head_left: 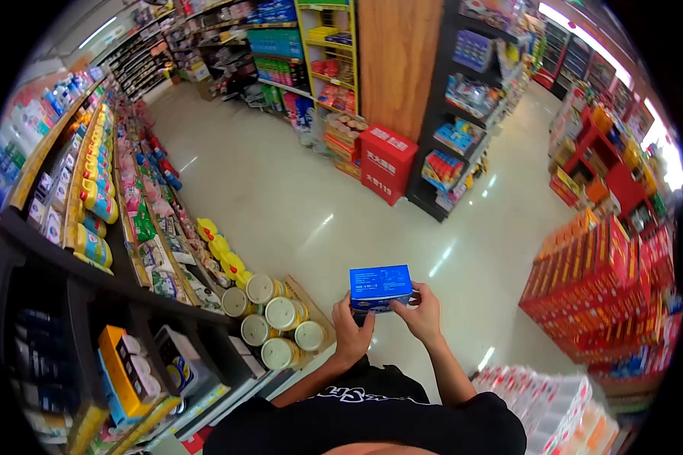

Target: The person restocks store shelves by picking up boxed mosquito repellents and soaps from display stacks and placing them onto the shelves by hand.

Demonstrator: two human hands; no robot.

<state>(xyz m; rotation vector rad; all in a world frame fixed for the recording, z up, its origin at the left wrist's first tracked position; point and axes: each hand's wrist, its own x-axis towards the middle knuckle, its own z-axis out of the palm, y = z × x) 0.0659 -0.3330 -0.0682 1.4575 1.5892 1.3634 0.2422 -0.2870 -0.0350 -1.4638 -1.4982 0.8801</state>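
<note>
A pale, glossy floor spreads through the store, open ahead of the person and on toward the upper left, with another open lane running to the upper right. Along the left, one long, dark shelving unit holds rows of bottles and packets on its tiers. On the right, red cartons stand in a stack, too many to count surely. One wooden panel rises beyond the floor, beside one black rack whose shelves carry packaged goods. One red cabinet with white lettering stands at the foot of the panel. At the lower right, near the person's right side, lie plastic-wrapped packs. Six round tubs with pale lids cluster by the edge of the left unit; their contents are hidden. One blue box, apparently closed, is held in front of the person, above the floor and apart from the tubs. Two hands grip it by opposite sides: the left hand at its left end, the right hand at its right, fingers curled against it.
</note>
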